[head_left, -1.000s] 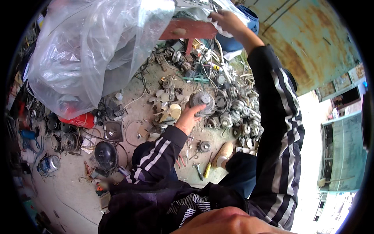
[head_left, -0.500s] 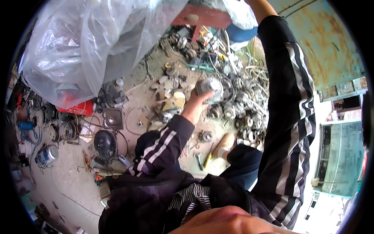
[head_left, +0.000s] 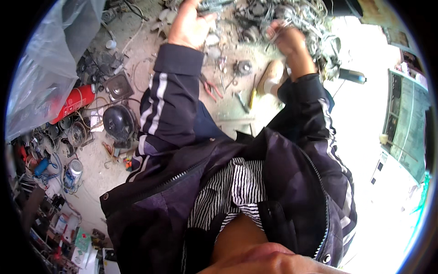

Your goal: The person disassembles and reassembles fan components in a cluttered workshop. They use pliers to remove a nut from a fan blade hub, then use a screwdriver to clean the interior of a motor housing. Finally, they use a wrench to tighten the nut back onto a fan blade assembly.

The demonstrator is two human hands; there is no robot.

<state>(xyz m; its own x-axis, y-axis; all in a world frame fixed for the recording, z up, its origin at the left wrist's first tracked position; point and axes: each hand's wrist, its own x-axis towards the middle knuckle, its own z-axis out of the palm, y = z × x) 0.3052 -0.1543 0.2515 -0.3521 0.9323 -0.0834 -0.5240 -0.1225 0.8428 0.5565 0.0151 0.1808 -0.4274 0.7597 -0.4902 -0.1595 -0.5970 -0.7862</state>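
Grey metal scrap [head_left: 255, 18] between both hands' fingers [head_left: 276, 32].

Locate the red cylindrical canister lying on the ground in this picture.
In the head view, the red cylindrical canister lies on the person's left, just below the clear plastic sheet and beside a square metal speaker, above the round black motor housing.

A dusty concrete floor [head_left: 137, 59] carries everything. On it lie a red cylinder [head_left: 73, 102], a square metal frame [head_left: 118, 85], a round black motor housing [head_left: 117, 122], red-handled pliers [head_left: 212, 89], a yellow-handled screwdriver [head_left: 252, 93] and a tangled heap of wires and metal parts [head_left: 296, 18] (too jumbled to sort). A small can [head_left: 74, 168] stands at the left.
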